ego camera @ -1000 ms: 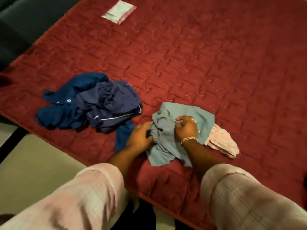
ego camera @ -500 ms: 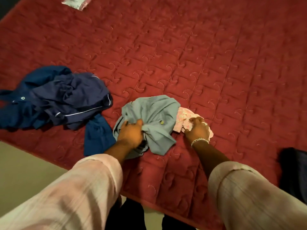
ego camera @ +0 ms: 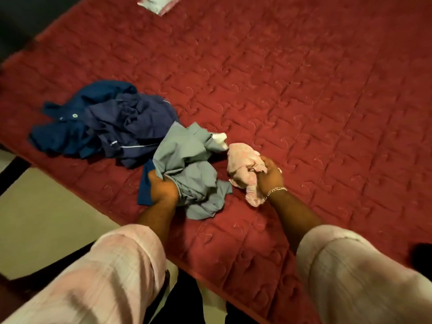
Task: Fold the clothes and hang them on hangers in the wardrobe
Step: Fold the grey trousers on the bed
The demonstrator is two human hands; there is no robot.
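Note:
A crumpled grey-blue garment [ego camera: 189,169] lies near the front edge of the red quilted bed [ego camera: 292,90]. My left hand [ego camera: 163,189] grips its lower left folds. Just to the right, my right hand [ego camera: 268,175], with a bracelet at the wrist, holds a bunched pink patterned garment [ego camera: 243,169] slightly off the grey one. A heap of dark blue clothes [ego camera: 105,122] lies to the left on the bed, touching the grey garment. A white bit of cloth [ego camera: 219,139] sticks out at the grey garment's upper right.
A small pale packet [ego camera: 159,3] lies at the bed's far edge. Pale floor [ego camera: 46,216] shows left of the bed. A dark object [ego camera: 420,256] sits at the right edge of view. No hangers or wardrobe are in view.
My right hand left the grey garment, reached right and took hold of the pink garment, pulling it clear. My left hand kept its grip on the grey garment, which shifted left toward the blue heap.

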